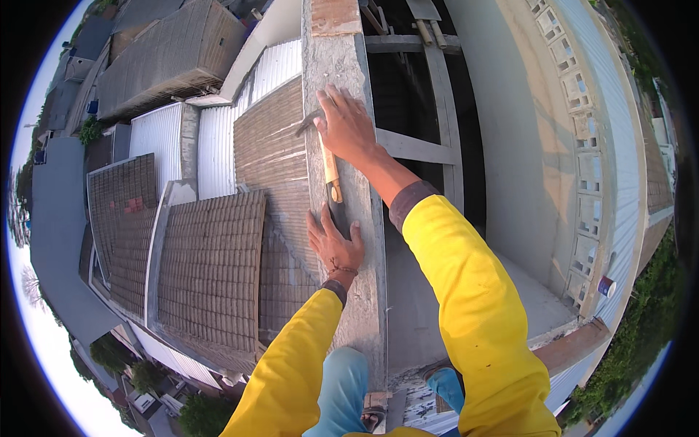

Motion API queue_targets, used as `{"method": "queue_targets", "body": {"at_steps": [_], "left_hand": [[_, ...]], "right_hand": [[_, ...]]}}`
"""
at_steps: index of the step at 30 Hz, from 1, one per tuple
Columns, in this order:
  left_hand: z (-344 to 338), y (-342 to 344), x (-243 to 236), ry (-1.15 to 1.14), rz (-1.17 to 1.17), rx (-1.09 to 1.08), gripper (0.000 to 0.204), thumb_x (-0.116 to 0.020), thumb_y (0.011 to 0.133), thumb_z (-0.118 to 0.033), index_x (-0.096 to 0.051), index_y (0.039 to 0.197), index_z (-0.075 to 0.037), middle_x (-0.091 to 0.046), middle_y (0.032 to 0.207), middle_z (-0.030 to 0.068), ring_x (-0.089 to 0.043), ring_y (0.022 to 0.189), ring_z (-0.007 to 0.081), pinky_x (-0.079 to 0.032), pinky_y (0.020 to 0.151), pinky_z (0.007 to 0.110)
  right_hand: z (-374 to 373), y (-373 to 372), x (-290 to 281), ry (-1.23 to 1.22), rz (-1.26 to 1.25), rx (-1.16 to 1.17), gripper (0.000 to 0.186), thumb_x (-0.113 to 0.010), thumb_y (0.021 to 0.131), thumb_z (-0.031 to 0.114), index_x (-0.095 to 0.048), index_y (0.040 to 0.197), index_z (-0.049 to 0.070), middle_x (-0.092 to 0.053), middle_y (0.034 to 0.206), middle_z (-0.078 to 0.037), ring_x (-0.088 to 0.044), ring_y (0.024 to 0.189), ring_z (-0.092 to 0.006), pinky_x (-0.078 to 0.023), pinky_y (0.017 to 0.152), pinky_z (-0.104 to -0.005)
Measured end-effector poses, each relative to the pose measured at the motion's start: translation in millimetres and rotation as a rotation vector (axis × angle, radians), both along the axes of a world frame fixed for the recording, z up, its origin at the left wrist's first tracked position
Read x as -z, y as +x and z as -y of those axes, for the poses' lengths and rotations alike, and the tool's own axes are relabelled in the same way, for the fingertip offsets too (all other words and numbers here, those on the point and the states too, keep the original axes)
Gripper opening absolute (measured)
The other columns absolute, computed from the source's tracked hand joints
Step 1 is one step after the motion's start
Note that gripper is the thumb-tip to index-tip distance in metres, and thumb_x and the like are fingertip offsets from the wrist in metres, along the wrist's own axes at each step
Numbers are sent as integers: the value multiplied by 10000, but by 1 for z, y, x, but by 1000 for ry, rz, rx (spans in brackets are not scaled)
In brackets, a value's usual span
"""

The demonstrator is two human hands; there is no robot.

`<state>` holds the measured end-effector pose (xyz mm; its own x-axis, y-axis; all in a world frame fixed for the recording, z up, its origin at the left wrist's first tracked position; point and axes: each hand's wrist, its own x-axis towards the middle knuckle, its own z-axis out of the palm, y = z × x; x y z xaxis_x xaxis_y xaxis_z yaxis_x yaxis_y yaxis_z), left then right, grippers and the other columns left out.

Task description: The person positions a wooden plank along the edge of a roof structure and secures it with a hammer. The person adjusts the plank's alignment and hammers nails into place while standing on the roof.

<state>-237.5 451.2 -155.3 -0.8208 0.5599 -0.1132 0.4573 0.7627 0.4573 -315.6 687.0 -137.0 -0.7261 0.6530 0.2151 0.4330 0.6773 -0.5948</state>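
A hammer point(330, 172) with a wooden handle and a dark metal head lies lengthwise on top of a narrow concrete wall point(349, 320). My right hand point(346, 131) rests flat over the wall beside the hammer's head, fingers stretched forward and the thumb near the metal. It covers part of the upper handle. Closer to me, my left hand point(337, 246) lies on the wall top just below the handle's end, open with fingers spread. A thin cord circles the left wrist. Both arms wear yellow sleeves with dark cuffs.
Tiled roofs point(207, 269) and corrugated metal sheets point(156, 138) lie far below on the left. At the right, concrete beams point(419, 148) cross a dark opening beside a plastered wall point(513, 146). A small can point(606, 286) sits on the far right edge. My feet straddle the wall's near end.
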Motion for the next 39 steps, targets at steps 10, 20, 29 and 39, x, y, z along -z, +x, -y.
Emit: {"method": "queue_targets", "body": {"at_steps": [10, 20, 29, 39], "left_hand": [[33, -16, 28, -111, -142, -41, 1039, -779, 804, -686, -308, 1584, -187, -290, 1589, 282, -276, 1498, 456, -248, 1198, 616], [15, -14, 51, -154, -235, 3, 1079, -739, 770, -793, -349, 1554, -163, -373, 1540, 205, -379, 1436, 417, -356, 1112, 637], [18, -37, 77, -186, -313, 19, 1127, -680, 748, -877, -421, 1530, -109, -450, 1519, 195, -379, 1446, 382, -408, 1088, 614], [12, -75, 89, -201, -344, 38, 1274, -643, 699, -943, -420, 1528, -1, -530, 1391, 302, -527, 1307, 453, -478, 1070, 572]], "right_hand": [[0, 262, -151, -142, 109, 28, 352, -600, 985, 102, -626, 1310, -30, -598, 1377, -233, -628, 1229, -367, -490, 1087, -442], [162, 602, -87, -410, 673, 390, 271, -591, 1025, 175, -676, 1267, 86, -731, 1188, -160, -684, 1112, -352, -541, 951, -460], [397, 825, -13, -530, 1107, 991, 320, -666, 936, 204, -683, 1203, 29, -702, 1226, -243, -658, 1160, -415, -525, 982, -501], [471, 772, -62, 213, 1045, 1732, 420, -716, 894, 178, -585, 1271, 44, -557, 1124, -151, -583, 1069, -341, -465, 959, -493]]}}
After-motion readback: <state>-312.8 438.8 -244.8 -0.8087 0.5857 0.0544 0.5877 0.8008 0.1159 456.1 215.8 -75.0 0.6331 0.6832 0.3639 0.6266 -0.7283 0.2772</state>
